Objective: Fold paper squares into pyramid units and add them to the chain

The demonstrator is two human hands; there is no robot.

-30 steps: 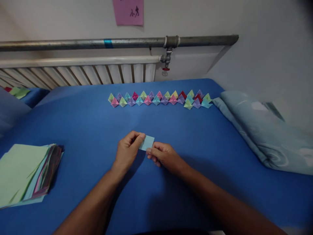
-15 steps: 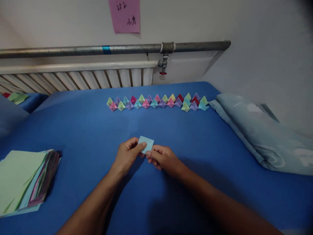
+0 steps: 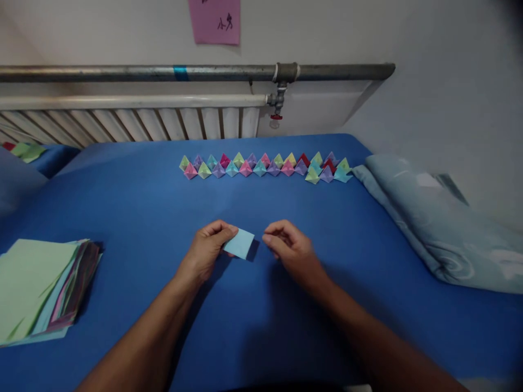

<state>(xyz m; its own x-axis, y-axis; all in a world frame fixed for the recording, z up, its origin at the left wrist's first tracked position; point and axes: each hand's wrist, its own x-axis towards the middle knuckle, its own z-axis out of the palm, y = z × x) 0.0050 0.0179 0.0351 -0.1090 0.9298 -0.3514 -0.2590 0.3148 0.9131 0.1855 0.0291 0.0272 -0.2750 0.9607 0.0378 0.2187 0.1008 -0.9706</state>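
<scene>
A small folded square of light blue paper [image 3: 241,244] is pinched by its left side between the thumb and fingers of my left hand [image 3: 210,245]. Its right edge hangs free above the blue surface. To the right, apart from the paper, is my right hand [image 3: 290,245], fingers loosely curled and a little off the thumb, with nothing seen in it. Behind both hands, several small folded paper boats [image 3: 245,169] in pink, green, blue, purple, yellow and red stand in two close rows.
A stack of coloured paper sheets [image 3: 32,288] lies at the left on the blue surface [image 3: 143,201]. A folded light blue blanket [image 3: 425,223] is at the right. Along the back wall run a metal pipe [image 3: 224,73] and a white radiator [image 3: 143,122], with a red-handled valve [image 3: 276,116].
My right hand has let go of the paper and moved right. My left hand keeps hold of it, now lower and tilted. The view has shifted slightly.
</scene>
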